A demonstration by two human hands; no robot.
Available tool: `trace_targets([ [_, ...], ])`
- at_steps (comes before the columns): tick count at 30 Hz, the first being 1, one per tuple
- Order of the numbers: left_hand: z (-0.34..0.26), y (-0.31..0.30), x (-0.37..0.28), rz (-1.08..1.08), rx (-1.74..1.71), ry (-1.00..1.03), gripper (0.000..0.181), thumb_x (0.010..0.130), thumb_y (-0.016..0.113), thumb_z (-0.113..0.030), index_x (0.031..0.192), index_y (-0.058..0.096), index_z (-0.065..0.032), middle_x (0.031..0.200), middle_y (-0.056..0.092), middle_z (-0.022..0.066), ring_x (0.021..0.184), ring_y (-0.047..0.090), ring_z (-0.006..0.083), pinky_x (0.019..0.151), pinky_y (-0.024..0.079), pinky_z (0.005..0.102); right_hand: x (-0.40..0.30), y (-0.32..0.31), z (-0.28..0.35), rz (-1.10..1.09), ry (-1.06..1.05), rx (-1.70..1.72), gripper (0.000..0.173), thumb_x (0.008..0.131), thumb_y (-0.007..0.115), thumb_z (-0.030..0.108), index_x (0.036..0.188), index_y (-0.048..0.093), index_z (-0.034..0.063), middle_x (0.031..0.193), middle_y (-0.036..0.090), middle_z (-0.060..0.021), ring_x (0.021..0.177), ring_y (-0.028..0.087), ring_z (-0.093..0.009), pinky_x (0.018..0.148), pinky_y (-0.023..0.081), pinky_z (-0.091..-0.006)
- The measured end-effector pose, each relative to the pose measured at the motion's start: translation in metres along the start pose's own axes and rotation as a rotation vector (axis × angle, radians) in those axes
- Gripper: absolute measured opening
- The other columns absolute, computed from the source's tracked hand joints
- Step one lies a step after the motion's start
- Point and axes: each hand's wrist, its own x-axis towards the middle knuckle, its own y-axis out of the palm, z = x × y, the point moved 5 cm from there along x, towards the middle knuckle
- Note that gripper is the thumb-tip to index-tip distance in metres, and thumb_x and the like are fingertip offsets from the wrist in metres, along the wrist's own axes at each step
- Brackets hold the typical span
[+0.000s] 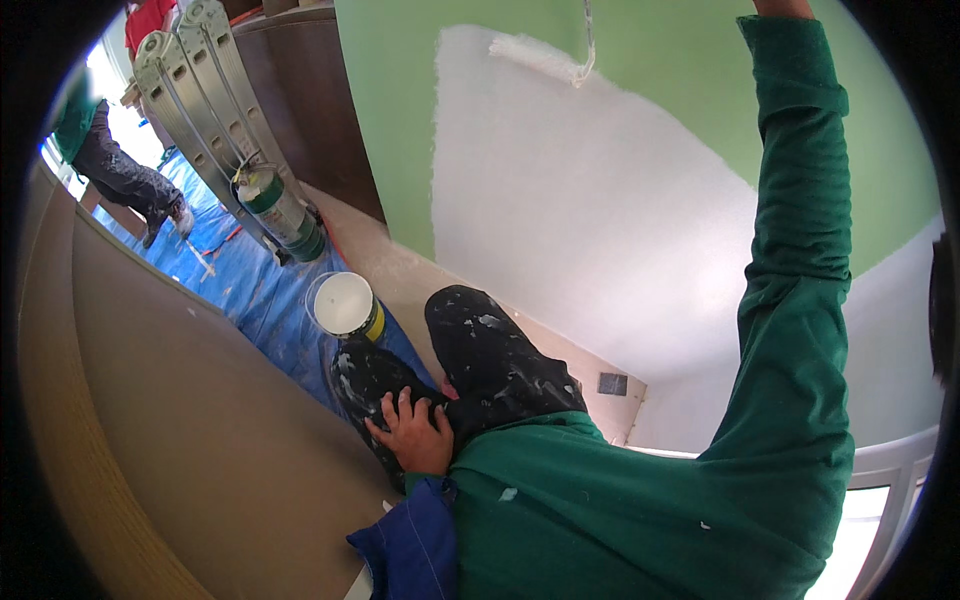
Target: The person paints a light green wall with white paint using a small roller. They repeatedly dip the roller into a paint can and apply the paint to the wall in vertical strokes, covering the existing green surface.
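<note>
My left hand [416, 433] rests on my left thigh, on black paint-spattered trousers [499, 352]. Its fingers are spread and hold nothing. The right arm, in a green sleeve [799, 195], reaches up along the right side; the hand itself is cut off at the top edge. A paint roller [534, 58] loaded with white lies against the wall, its frame [589, 34] running up out of view. White paint [585, 172] covers a broad patch of the light green wall [390, 112]. Left of my knees stands a paint bucket [376, 321], white inside.
A folded aluminium ladder [199, 127] leans at the upper left, beside a green-and-white cylinder [281, 214]. Blue plastic sheeting [281, 330] covers part of the floor. A brown low wall [195, 420] runs along my left. Two people stand beyond, one in dark trousers [124, 165].
</note>
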Motion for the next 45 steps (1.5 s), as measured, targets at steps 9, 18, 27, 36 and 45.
trace_targets([
  [9,0.000,-0.004,-0.001,0.047,0.034,-0.003,0.027,0.095,0.071,-0.033,0.112,0.077,-0.0133,0.151,0.059,0.0098,0.153,0.037,0.0375,0.121,0.014,0.0775,-0.063,0.116,-0.050,0.070,0.025,-0.122,0.028,0.090,0.083,0.020,0.101,0.070,-0.0017,0.084,0.071,-0.0103,0.074,0.067,-0.019,0.068,0.056,-0.0343],
  [18,-0.006,-0.004,0.001,0.003,0.053,0.032,0.025,0.094,0.071,-0.032,0.110,0.077,-0.0133,0.150,0.061,0.0079,0.152,0.040,0.0366,0.121,0.015,0.0768,-0.205,0.263,-0.100,0.153,0.227,0.243,0.030,0.086,0.083,0.020,0.103,0.066,0.0027,0.086,0.077,-0.0144,0.078,0.076,-0.035,0.075,0.059,-0.0432],
  [27,-0.008,-0.007,0.001,0.035,0.091,0.008,0.024,0.094,0.072,-0.031,0.109,0.077,-0.0129,0.150,0.060,0.0073,0.151,0.040,0.0362,0.121,0.016,0.0766,-0.352,0.419,-0.123,0.316,0.390,0.205,0.032,0.089,0.080,0.020,0.108,0.059,0.0046,0.091,0.075,-0.0167,0.084,0.073,-0.041,0.076,0.057,-0.0533],
  [36,-0.008,-0.006,0.004,0.047,0.110,-0.018,0.026,0.093,0.072,-0.034,0.108,0.079,-0.0139,0.150,0.061,0.0083,0.152,0.040,0.0376,0.121,0.016,0.0767,-0.429,0.487,-0.127,0.407,0.452,0.188,0.029,0.091,0.078,0.018,0.106,0.057,0.0061,0.091,0.076,-0.0167,0.082,0.073,-0.041,0.073,0.057,-0.0514],
  [45,-0.006,-0.004,0.003,0.030,0.052,-0.020,0.026,0.092,0.072,-0.033,0.108,0.078,-0.0128,0.150,0.061,0.0095,0.152,0.039,0.0388,0.122,0.014,0.0774,-0.264,0.333,-0.077,0.207,0.236,0.205,0.027,0.090,0.078,0.020,0.105,0.059,0.0063,0.087,0.075,-0.0163,0.081,0.073,-0.041,0.070,0.058,-0.0506],
])
